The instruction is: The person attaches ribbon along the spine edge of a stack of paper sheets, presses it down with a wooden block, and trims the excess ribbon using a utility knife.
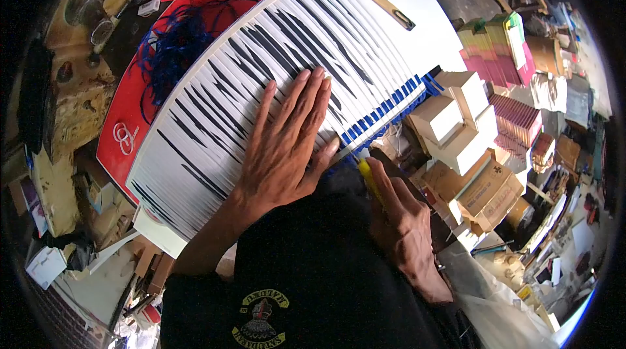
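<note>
A broad row of overlapping white sheets or thin booklets point(215, 81) with black streaks spreads in front of me. My left hand point(287, 127) lies flat on it, fingers stretched out, thumb near the close edge. In my right hand point(404, 225) is a yellow-handled utility knife point(370, 176), its tip at that near edge. Short blue ribbon strips point(385, 109) run along the edge to the right of the tip, and the edge just under the knife is partly hidden.
Tangled blue ribbon point(173, 55) lies on a red printed sheet point(124, 111) at the left. A wooden-handled tool point(381, 2) rests on a white board point(420, 6). White boxes point(456, 114), a cardboard box point(486, 192) and stacked booklets point(499, 49) stand at the right.
</note>
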`<state>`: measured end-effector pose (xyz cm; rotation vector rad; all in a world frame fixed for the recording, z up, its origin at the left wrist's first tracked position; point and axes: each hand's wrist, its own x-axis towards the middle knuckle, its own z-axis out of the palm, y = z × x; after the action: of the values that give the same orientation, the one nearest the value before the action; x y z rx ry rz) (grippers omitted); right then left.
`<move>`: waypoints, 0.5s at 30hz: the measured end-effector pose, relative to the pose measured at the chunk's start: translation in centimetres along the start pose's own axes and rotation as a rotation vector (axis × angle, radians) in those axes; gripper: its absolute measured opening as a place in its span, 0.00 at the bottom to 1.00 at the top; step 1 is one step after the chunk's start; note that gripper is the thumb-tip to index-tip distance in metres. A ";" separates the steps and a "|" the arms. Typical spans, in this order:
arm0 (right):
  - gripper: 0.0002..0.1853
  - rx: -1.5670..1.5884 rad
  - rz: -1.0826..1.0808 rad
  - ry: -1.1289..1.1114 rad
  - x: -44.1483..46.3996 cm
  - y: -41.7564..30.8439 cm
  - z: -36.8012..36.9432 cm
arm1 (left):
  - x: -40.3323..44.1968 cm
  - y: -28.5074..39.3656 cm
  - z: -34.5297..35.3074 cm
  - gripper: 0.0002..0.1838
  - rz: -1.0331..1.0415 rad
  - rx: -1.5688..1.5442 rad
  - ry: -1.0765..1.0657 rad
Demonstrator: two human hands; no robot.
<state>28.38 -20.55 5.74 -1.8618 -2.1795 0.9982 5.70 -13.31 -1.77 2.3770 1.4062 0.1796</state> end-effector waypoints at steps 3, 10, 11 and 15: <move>0.39 -0.017 0.031 -0.030 -0.3 -0.4 -0.9 | -0.1 -0.1 0.1 0.40 0.007 0.004 0.012; 0.42 -0.034 0.056 -0.064 -0.5 -0.3 -0.7 | 0.0 0.1 0.1 0.36 -0.006 0.007 0.025; 0.42 -0.012 0.037 -0.062 -0.3 0.0 -0.6 | 0.1 0.1 0.2 0.36 0.006 0.008 0.027; 0.42 -0.037 0.032 -0.095 0.3 0.2 -0.5 | 0.1 0.1 0.1 0.37 0.007 0.057 0.032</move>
<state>28.75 -20.07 5.94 -1.9082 -2.2428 1.0807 5.91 -13.27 -1.81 2.4352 1.4364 0.1830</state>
